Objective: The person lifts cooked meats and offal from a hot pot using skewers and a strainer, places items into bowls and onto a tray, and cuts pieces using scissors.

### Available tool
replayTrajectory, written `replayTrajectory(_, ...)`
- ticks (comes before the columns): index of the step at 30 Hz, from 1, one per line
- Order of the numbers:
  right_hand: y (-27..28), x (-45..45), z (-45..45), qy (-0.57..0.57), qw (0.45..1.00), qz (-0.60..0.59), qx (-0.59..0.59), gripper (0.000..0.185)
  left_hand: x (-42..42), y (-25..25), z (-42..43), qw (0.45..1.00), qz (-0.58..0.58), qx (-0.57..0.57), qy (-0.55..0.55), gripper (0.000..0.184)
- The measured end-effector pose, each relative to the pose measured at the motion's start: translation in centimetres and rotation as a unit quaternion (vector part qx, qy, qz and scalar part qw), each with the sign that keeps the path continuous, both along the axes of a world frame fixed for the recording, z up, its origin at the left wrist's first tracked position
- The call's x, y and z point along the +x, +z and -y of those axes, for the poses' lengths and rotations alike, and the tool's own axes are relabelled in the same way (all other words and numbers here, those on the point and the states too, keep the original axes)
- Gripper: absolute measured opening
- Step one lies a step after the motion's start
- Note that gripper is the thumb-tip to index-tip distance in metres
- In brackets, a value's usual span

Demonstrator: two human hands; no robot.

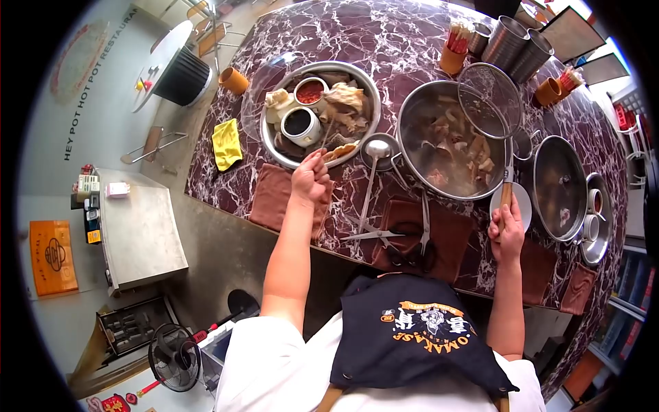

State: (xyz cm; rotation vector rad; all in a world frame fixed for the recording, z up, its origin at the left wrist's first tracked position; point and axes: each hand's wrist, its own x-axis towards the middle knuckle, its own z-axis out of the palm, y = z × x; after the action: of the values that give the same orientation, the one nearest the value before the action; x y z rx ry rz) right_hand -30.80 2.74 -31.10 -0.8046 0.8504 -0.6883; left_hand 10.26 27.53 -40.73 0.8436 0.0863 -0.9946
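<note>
Near me, scissors [382, 234] lie by a brown cloth [449, 237]. My right hand [508, 232] clamps the strainer [490, 103]; my left hand [311, 180] curls together — on what, I cannot tell — beside the steel tray [377, 103]. Farther, the strainer's mesh overhangs the far right rim of the pot [410, 113].

strainer handle [506, 196] partly hidden in right hand [507, 232]; pot contents [461, 147] hazy (steam)
</note>
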Motion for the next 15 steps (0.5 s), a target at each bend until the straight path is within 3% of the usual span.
replayTrajectory(4, 0.2, 1.1, -0.8, 0.005, 1.0, -0.003, -0.002, 0.048, 3.7, -5.4, -1.4, 0.979, 0.012, 0.201, -0.009, 0.015)
replayTrajectory(6, 0.1, 1.1, -1.0, 0.018, 1.0, -0.009, -0.004, 0.048, 4.6, -7.9, -1.4, 0.936, 0.0, 0.35, -0.029, 0.016)
replayTrajectory(10, 0.2, 0.4, -1.2, 0.007, 1.0, -0.019, -0.004, 0.049, 3.1, -8.7, -2.6, 0.939, 0.101, 0.328, 0.021, 0.014)
replayTrajectory(12, -0.1, -0.2, -1.1, -0.002, 1.0, -0.028, 0.002, 0.051, 2.6, -8.4, -3.8, 0.925, 0.161, 0.345, -0.015, 0.014)
replayTrajectory(15, -0.9, -1.5, -0.4, -0.006, 0.999, -0.035, -0.003, 0.053, 2.4, -10.5, -5.1, 0.852, 0.35, 0.389, -0.015, 0.018)
